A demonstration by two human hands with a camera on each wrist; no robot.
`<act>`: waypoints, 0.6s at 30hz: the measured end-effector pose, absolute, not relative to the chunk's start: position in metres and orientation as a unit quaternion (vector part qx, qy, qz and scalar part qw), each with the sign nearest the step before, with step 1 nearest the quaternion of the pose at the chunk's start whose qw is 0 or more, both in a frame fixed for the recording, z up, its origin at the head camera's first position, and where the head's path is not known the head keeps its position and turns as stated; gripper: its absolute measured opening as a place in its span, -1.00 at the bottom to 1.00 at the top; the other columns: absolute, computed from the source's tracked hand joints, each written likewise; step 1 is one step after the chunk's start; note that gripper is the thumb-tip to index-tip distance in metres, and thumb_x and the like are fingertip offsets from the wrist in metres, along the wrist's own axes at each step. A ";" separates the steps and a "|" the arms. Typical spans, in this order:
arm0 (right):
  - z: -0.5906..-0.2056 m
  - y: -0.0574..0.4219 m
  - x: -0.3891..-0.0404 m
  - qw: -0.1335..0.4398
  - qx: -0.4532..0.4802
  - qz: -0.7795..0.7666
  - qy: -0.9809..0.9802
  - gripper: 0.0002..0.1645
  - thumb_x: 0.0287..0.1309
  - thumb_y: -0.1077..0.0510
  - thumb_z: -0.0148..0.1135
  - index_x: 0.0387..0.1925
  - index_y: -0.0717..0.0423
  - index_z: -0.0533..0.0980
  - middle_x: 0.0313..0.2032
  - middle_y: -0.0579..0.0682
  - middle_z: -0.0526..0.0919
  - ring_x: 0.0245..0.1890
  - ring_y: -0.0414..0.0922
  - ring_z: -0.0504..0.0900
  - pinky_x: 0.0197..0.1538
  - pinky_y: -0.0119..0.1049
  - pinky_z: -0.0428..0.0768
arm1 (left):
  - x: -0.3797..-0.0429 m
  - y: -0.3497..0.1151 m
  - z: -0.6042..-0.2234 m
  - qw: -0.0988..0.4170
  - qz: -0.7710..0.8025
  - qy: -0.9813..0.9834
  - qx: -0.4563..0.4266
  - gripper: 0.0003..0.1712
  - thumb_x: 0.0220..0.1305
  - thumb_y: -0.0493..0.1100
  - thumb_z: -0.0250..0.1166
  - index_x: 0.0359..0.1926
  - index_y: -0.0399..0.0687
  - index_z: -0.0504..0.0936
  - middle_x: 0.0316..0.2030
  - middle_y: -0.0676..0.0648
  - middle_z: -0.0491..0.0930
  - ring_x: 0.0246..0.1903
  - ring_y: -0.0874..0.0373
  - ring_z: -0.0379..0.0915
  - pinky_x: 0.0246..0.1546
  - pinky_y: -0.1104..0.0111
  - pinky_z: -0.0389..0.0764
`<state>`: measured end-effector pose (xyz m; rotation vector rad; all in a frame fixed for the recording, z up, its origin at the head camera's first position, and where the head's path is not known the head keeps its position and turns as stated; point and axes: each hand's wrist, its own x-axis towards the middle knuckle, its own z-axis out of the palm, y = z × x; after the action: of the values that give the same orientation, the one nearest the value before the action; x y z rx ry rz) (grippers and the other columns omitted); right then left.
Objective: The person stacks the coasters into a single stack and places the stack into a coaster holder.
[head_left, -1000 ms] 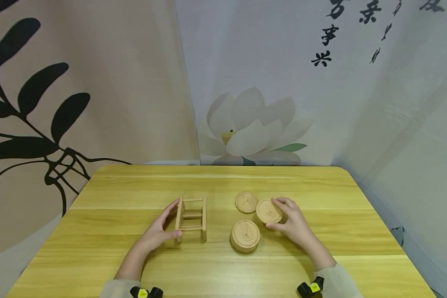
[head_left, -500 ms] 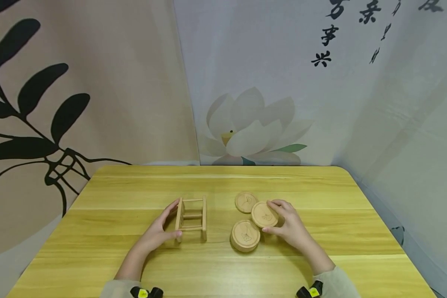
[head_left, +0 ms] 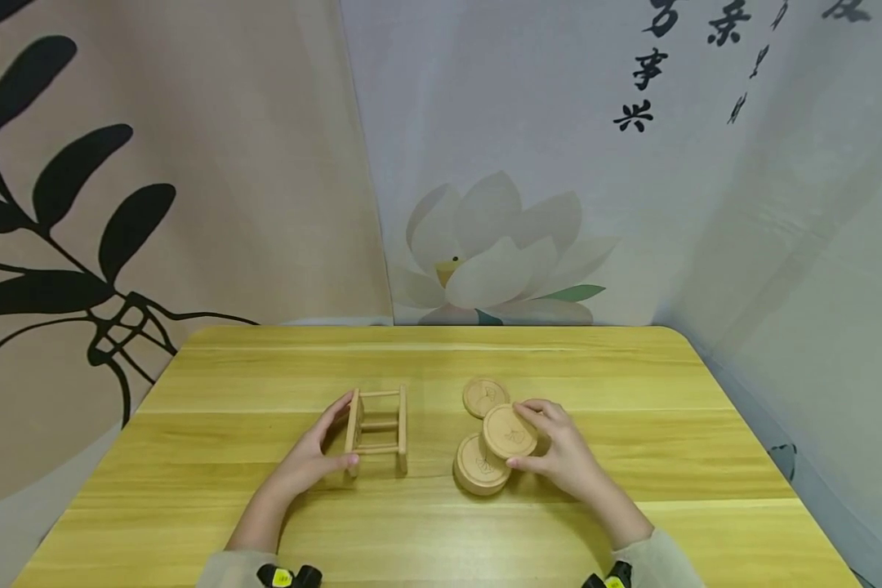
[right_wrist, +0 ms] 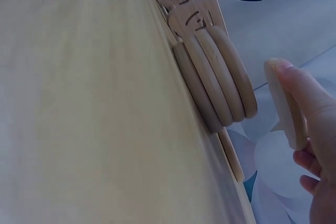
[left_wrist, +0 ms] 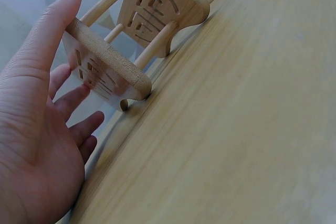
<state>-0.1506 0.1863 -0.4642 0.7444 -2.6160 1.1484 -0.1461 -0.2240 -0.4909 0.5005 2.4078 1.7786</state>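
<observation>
My left hand (head_left: pixel 307 459) holds one side panel of a small wooden coaster rack (head_left: pixel 402 433), thumb at the near edge and fingers at the far edge. Cut-out slots show in the rack's panels (left_wrist: pixel 152 14) in the left wrist view. Between right thumb and fingers, my right hand (head_left: pixel 563 454) pinches a round wooden coaster (head_left: pixel 507 431) by its rim. Seen from the head, this coaster overlaps a stack of coasters (head_left: pixel 476 472); in the right wrist view the held coaster (right_wrist: pixel 283 106) is raised above the stack (right_wrist: pixel 218 82), with a gap between.
Behind the stack, a single coaster (head_left: pixel 484 397) lies flat on the wooden table (head_left: pixel 382 539). Its leaf engraving faces up. A printed cloth backdrop (head_left: pixel 514 163) hangs beyond the table's far edge.
My right hand has carried its coaster left and slightly nearer, from beside the stack to where it overlaps it in the head view. The left hand and rack have stayed in place.
</observation>
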 end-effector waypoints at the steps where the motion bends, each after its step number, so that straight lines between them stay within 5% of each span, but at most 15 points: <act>1: -0.464 0.185 -0.150 0.093 0.252 0.388 -0.882 0.02 -0.31 -0.06 0.61 0.23 0.26 0.43 0.14 0.07 0.45 0.18 0.08 0.34 0.19 0.12 0.35 | -0.146 -0.224 -0.491 0.053 0.584 0.794 0.164 0.10 0.07 -0.26 0.44 0.50 0.28 -0.01 0.42 -0.20 0.04 0.39 -0.29 -0.19 0.17 -0.39 -0.20; 18: -0.468 0.168 -0.139 0.073 0.269 0.405 -0.871 0.04 -0.36 -0.20 0.55 0.21 0.19 0.46 0.13 -0.04 0.46 0.17 0.02 0.35 0.18 0.13 0.35 | -0.146 -0.226 -0.489 0.055 0.586 0.792 0.165 0.11 0.06 -0.26 0.45 0.51 0.18 -0.02 0.42 -0.21 0.04 0.39 -0.30 -0.20 0.16 -0.39 -0.21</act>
<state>-0.1393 0.1684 -0.4682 0.8068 -2.6153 1.2168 -0.1457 -0.2260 -0.4889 0.4996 2.4039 1.7790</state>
